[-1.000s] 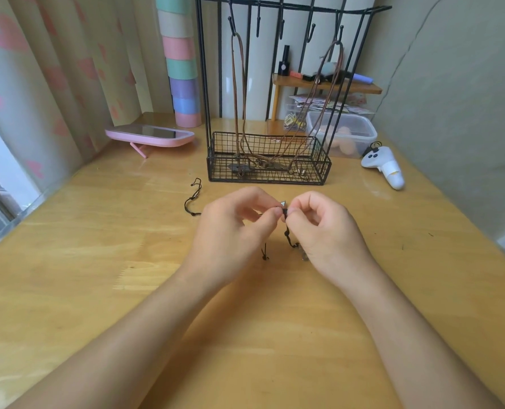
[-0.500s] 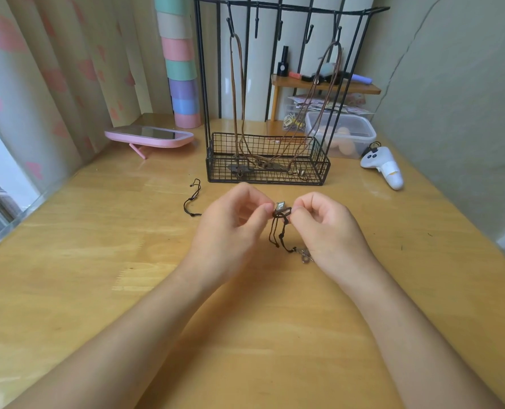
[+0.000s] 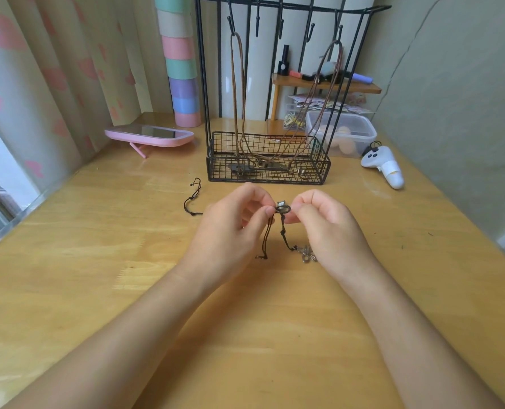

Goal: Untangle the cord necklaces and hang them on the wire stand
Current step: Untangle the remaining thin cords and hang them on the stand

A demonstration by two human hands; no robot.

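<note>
We see the left hand [image 3: 230, 228] and the right hand [image 3: 325, 228] close together above the middle of the wooden surface [image 3: 98, 261]. Each pinches the black cord necklace [image 3: 282, 208] at its metal ring between thumb and fingertips, with the other fingers curled. Two dark strands hang from the pinch. One ends in a knot at the wood, and the other runs to a silver charm [image 3: 306, 254] lying just beside the right hand.

Behind the hands, near but apart, the wire stand [image 3: 267, 172] turns its basket's long edge toward us. Two brown necklaces [image 3: 239, 98] hang from its hooks, their lower ends in the basket. A loose black cord [image 3: 193, 197] lies left of the hands, toward a pink mirror [image 3: 149, 134]. A white controller [image 3: 384, 165] rests near the right edge. The widest stretches of plain wood we find lie toward the left edge and under the forearms.
</note>
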